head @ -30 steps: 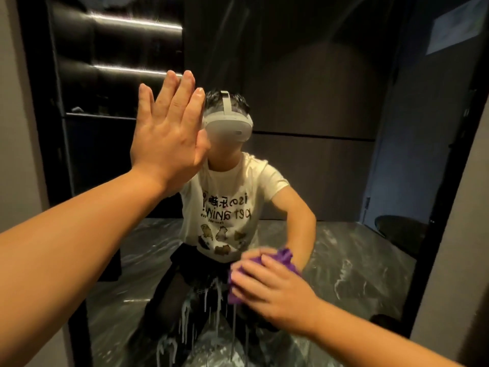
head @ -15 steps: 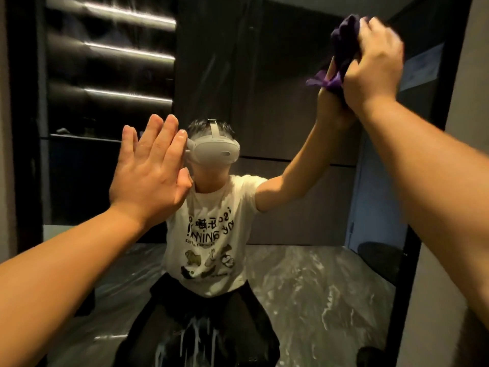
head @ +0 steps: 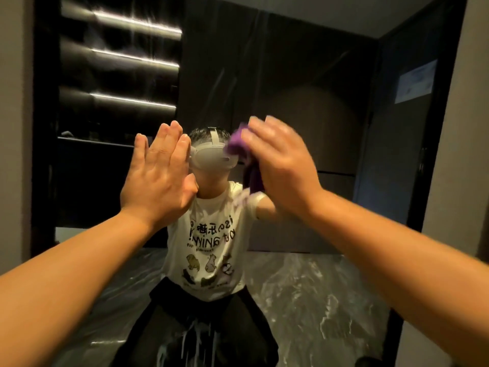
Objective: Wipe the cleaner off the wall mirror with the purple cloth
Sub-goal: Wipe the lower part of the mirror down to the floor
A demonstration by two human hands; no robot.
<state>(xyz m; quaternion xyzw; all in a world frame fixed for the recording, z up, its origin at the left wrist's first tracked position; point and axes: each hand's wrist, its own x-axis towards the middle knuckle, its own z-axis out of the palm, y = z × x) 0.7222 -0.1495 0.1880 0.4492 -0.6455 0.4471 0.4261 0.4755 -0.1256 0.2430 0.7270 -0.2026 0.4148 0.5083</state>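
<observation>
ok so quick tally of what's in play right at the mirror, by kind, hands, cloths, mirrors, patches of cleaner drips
hands: 2, left hand flat with straight fingers at the glass, right hand gripping the cloth
purple cloth: 1
wall mirror: 1
patches of white cleaner drips: 1, low on the glass
total: 5

The left hand (head: 158, 178) lies flat, fingers straight, against the wall mirror (head: 304, 83) near its middle. Just beside it the right hand (head: 280, 165), blurred, presses the purple cloth (head: 236, 144) to the glass. White cleaner drips (head: 190, 337) streak the mirror's bottom edge.
</observation>
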